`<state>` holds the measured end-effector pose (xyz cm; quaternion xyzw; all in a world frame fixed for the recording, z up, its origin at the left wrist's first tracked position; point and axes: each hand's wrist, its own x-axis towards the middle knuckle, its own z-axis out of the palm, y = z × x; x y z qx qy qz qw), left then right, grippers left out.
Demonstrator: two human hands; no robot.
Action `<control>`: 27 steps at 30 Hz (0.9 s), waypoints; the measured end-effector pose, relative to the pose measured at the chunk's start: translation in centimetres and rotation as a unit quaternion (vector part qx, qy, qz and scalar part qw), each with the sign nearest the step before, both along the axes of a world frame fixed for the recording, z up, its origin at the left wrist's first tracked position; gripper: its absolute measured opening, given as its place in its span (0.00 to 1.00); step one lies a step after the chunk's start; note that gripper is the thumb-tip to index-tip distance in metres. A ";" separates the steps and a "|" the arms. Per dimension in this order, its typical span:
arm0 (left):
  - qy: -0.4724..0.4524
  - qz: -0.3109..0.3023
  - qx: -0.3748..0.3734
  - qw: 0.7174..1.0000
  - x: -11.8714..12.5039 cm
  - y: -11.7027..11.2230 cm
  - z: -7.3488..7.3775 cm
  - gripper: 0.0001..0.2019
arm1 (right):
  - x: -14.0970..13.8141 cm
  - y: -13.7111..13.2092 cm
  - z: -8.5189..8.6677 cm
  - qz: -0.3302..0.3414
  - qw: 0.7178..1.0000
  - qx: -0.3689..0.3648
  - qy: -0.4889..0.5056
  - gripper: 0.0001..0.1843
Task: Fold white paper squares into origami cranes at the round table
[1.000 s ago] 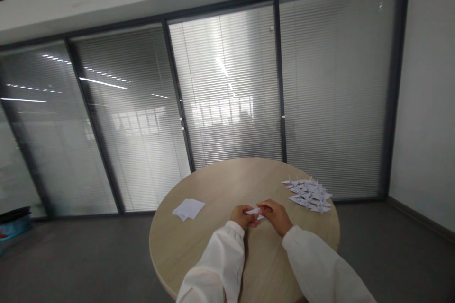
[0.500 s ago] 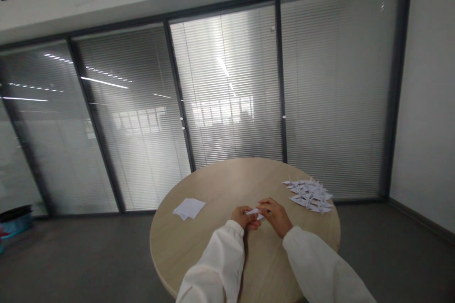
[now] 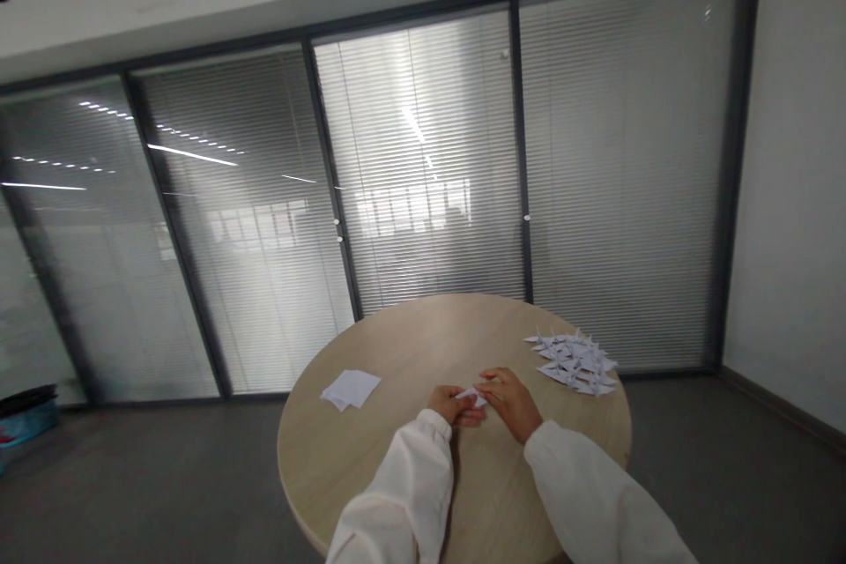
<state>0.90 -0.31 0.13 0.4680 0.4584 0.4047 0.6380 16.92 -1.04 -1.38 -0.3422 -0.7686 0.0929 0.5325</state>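
Observation:
Between my hands, over the middle of the table, is a small piece of folded white paper (image 3: 471,397). My left hand (image 3: 452,405) grips its left side, with the thumb on top and the fingers below. From the right, my right hand (image 3: 510,401) has its fingertips closed on the paper's other edge. The fold's exact shape is partly hidden by my fingers. Several folded white paper cranes (image 3: 575,361) lie in a cluster to the right of my right hand. A few loose white paper sheets (image 3: 352,389) overlap to the left of my left hand.
The round wooden table (image 3: 423,330) carries everything. Behind it runs a glass partition with blinds (image 3: 423,159) in dark frames. A blue bin-like container (image 3: 30,419) stands on the floor at far left.
The fingers of my right hand have shifted slightly over the folded paper. My left hand keeps its hold, and the sheets and cranes stay put.

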 end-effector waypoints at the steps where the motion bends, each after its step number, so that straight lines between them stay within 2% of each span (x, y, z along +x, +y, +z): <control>1: 0.002 -0.006 0.001 1.000 0.0 0.0 0.0 0.10 | 0.0 0.0 0.0 0.000 1.000 0.003 0.004 0.08; 12: 0.020 -0.041 0.003 0.999 0.2 0.0 0.1 0.09 | -0.4 -0.7 0.7 -0.010 0.999 0.031 -0.017 0.05; 23: -0.042 -0.001 0.008 0.999 0.0 0.1 0.6 0.04 | -0.2 -0.9 0.9 0.037 0.999 0.025 -0.020 0.12; 27: -0.045 0.009 -0.006 0.999 0.2 0.2 0.9 0.07 | -0.2 -0.8 0.8 0.039 0.999 0.026 -0.021 0.14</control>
